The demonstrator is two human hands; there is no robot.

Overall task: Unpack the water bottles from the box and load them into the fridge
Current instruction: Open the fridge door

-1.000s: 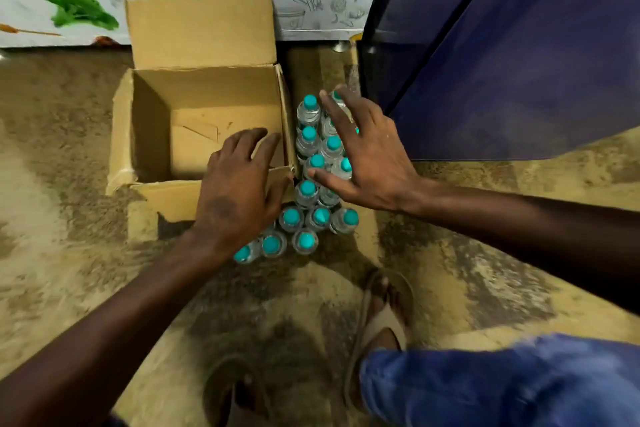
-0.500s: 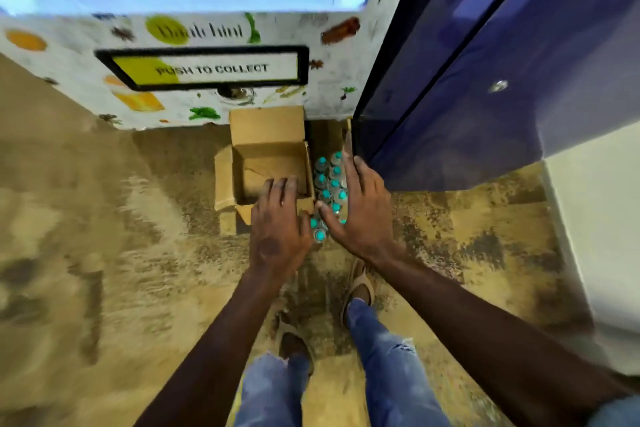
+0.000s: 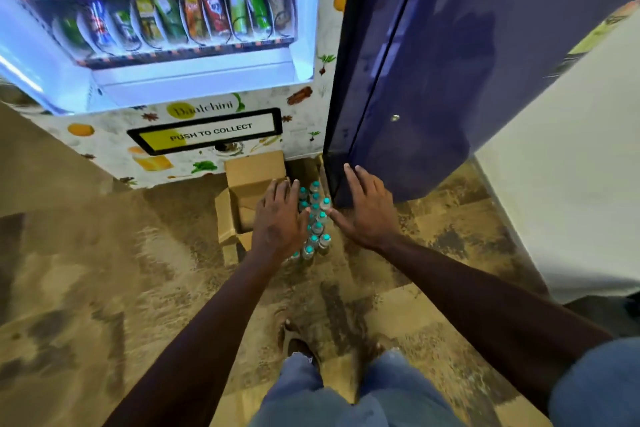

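Note:
Several small water bottles (image 3: 316,218) with teal caps stand in a cluster on the floor, right of an open cardboard box (image 3: 242,198) that shows nothing inside. My left hand (image 3: 278,222) hovers above the box's right edge, fingers spread, holding nothing. My right hand (image 3: 367,208) is spread open to the right of the bottles, near the bottom corner of the dark blue fridge door (image 3: 433,62). The bottles show in the gap between the two hands.
A lit vending machine (image 3: 173,28) full of snack packs stands behind the box, with a "PUSH TO COLLECT" flap (image 3: 207,132). A white wall (image 3: 571,166) is on the right. The floor is mottled brown. My feet and jeans (image 3: 332,385) are below.
The view has risen and pulled back, so the box and bottles look smaller. Both hands have lifted off the bottles and spread apart, the right one moving toward the fridge door.

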